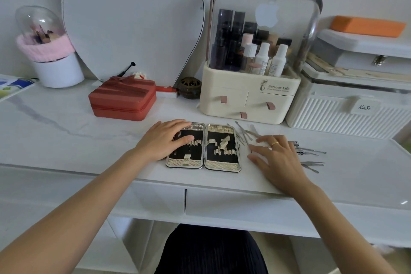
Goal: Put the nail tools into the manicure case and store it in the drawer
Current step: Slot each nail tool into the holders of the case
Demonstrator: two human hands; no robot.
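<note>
The manicure case (222, 163) lies open flat on the white desk, black lining and empty woven loops showing. My left hand (164, 140) rests flat on its left half, fingers spread. To the right of the case several metal nail tools (311, 152) lie scattered on the desk. My right hand (275, 153) lies over the tools with fingers apart, touching them, gripping nothing that I can see. Two closed drawers (233, 203) sit under the desk's front edge.
A red zip box (122, 100) stands behind left. A cream cosmetics organiser (251, 95) with small drawers stands right behind the case. A white ribbed box (347, 113) is at the right, a brush holder (57, 69) at far left.
</note>
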